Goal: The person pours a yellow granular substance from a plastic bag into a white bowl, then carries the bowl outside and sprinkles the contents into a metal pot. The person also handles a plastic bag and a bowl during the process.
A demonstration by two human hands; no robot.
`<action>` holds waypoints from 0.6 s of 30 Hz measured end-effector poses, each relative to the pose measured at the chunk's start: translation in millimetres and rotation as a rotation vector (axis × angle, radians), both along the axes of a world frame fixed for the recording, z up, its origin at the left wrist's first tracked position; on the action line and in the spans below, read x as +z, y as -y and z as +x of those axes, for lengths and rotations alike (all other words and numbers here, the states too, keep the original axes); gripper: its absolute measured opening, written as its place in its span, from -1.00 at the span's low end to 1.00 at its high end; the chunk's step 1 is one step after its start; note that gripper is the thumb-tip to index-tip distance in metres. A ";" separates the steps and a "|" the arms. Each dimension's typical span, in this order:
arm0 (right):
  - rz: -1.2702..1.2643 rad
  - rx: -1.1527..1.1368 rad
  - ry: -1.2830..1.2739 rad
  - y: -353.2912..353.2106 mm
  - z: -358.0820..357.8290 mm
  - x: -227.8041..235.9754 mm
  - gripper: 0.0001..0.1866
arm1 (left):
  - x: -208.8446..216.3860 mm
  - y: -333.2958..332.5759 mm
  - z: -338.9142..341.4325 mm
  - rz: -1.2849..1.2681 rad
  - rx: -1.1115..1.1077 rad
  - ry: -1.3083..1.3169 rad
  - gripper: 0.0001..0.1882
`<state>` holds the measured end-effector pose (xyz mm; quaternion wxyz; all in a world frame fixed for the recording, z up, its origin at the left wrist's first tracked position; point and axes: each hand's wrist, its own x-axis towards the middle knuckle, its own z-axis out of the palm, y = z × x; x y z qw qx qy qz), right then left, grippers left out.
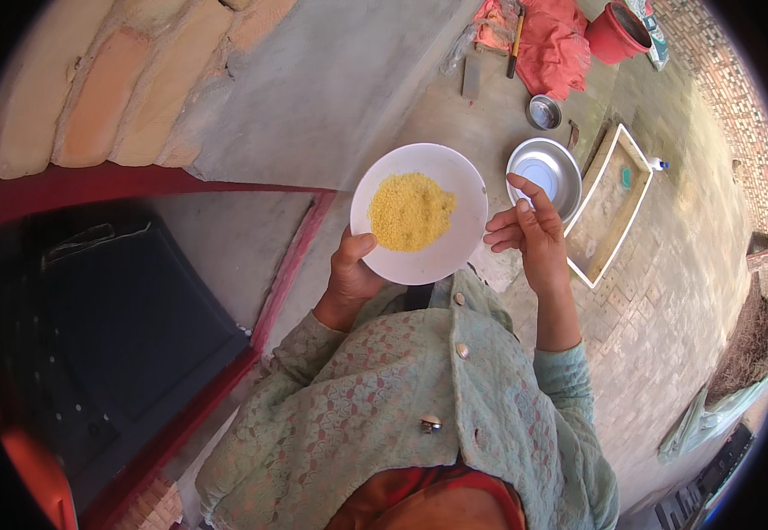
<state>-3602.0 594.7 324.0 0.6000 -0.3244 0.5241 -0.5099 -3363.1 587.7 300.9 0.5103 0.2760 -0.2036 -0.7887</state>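
Note:
A white bowl point(468, 177) hangs in front of my body, with a heap of small yellow grains point(410, 212) in it. My left hand point(353, 265) grips its lower left rim, the thumb over the edge and the other fingers hidden beneath. Just right of the bowl, apart from its rim, my right hand point(536, 231) is raised with the fingers spread and nothing visible in them. Beyond that hand a shiny metal basin point(563, 162) sits on the ground, partly covered by my fingers.
A small metal bowl point(543, 112), a red bucket point(618, 34) and red plastic bags point(554, 49) lie farther off on the ground. A white-edged rectangular frame point(609, 256) is to the right. At left are a grey wall point(313, 88) and a dark panel with red edging point(128, 327).

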 end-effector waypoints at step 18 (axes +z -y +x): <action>-0.622 0.226 -0.978 -1.1 42.3 18.3 -0.89 | -4.8 -0.2 -2.5 -0.005 0.002 -0.001 -0.23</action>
